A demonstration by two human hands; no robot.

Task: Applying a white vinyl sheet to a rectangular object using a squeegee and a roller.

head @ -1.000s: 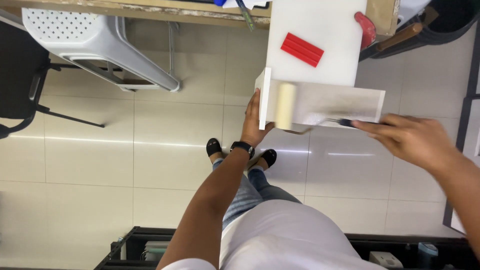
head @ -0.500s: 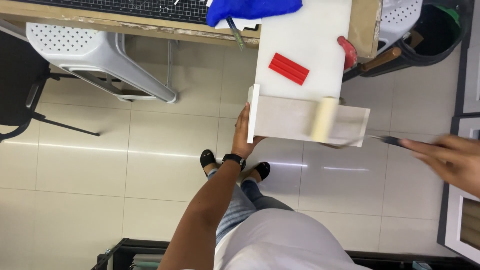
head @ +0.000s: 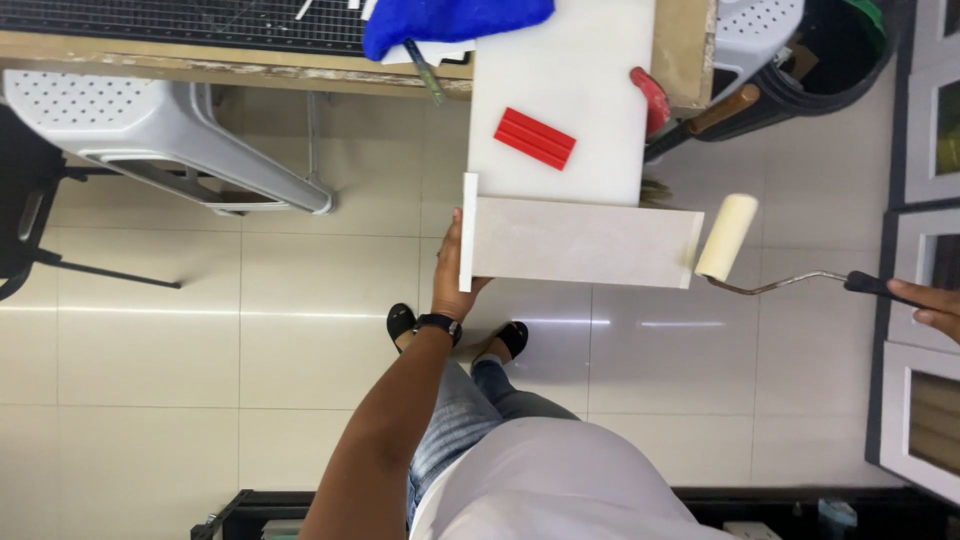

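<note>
- Beige panel [head: 583, 241] lies flat with its long axis running left to right across the view, and it sticks out over the floor from the near edge of the white board [head: 560, 70].
- At its left end a thin white strip [head: 467, 232] stands across the panel, and the left hand [head: 452, 283] holds this end, with the thumb on the edge and the fingers hidden under the panel.
- At the opposite end, the cream paint roller [head: 727, 237] stands just beside the right short edge of the panel, slightly tilted, and I cannot tell if it touches.
- Its wire arm leads right to a black handle [head: 872, 285], closed in the right hand [head: 938, 308], which is mostly cut by the frame edge.
- So the panel lies to the left of the roller, and the right hand is the farther one from it.
- On the white board there is a red ribbed block [head: 535, 138]; a blue cloth [head: 455, 18] lies on the table behind it.
</note>
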